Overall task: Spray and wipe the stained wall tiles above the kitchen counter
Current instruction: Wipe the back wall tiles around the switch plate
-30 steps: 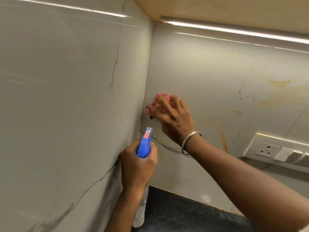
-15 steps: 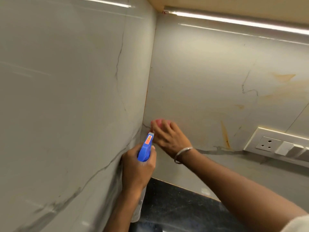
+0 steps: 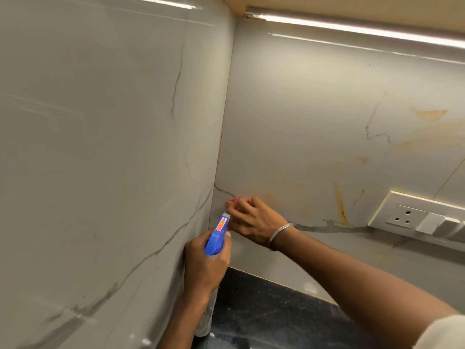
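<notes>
Right hand (image 3: 254, 217) clamps the cloth (image 3: 235, 199) mid-frame, left hand (image 3: 206, 263) grips the bottle (image 3: 217, 235); best press hard, sweeping right toward the orange streak (image 3: 341, 207).

We wear a thin, plain silver bangle (image 3: 279, 235) on the wrist just behind our right hand (image 3: 254, 219). Well up that same arm shows the edge of a pale cream sleeve (image 3: 444, 333). Behind our left hand (image 3: 205, 264) the forearm is bare.
</notes>
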